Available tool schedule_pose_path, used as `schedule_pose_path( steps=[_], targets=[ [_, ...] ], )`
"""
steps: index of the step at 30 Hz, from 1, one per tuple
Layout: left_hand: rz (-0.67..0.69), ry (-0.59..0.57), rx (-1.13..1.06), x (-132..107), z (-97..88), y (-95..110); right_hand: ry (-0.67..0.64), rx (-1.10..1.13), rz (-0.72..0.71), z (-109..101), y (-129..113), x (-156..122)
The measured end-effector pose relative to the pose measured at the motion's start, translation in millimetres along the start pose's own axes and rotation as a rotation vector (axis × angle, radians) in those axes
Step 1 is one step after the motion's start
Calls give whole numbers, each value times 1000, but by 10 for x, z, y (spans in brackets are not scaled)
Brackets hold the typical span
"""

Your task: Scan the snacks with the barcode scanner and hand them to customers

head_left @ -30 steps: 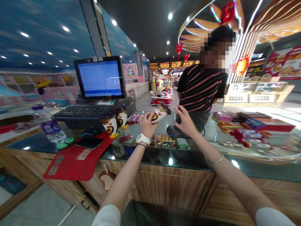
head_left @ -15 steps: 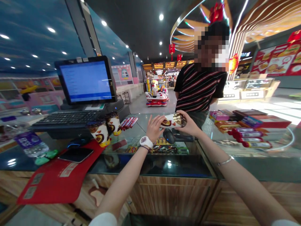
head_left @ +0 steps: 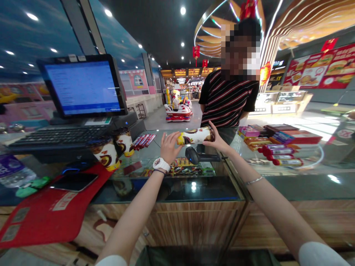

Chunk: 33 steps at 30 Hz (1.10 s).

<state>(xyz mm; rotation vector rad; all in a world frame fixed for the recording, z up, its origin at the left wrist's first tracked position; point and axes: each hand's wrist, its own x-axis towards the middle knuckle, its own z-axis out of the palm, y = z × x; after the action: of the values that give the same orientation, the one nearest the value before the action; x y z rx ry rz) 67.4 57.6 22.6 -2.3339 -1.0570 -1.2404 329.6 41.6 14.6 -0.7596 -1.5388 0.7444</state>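
Above the glass counter (head_left: 249, 173) I hold a white and brown snack cup (head_left: 195, 136) lying sideways between both hands. My left hand (head_left: 169, 146), with a white watch on the wrist, has its fingers closed on the cup's left end. My right hand (head_left: 216, 139) wraps round its right end. A black barcode scanner (head_left: 194, 155) rests on the counter just below the cup. A person in a striped shirt (head_left: 226, 99) stands across the counter, facing me.
A till screen (head_left: 83, 87) and keyboard (head_left: 58, 135) stand at left. Two more snack cups (head_left: 111, 151), a red mat (head_left: 50, 207) with a phone (head_left: 73, 182) and a water bottle (head_left: 13, 171) lie nearby. Boxed sweets (head_left: 277, 142) are stacked at right.
My right hand came in and took the cup's right end, and the cup turned from tilted to lying level. My view shifted to the right.
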Motion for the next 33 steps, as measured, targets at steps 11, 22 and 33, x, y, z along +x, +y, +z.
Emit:
schedule_pose_path(
  steps=[11,22,33],
  targets=[
    [-40,-119,-91,22,57,-70,86,-13,60,-99,139,23],
    [25,-147,-40,-3,36,-20,141,177,334,-58,202,-32],
    [-149,-213,-227,31,67,-42,74,114,41,-36,221,-38]
  ],
)
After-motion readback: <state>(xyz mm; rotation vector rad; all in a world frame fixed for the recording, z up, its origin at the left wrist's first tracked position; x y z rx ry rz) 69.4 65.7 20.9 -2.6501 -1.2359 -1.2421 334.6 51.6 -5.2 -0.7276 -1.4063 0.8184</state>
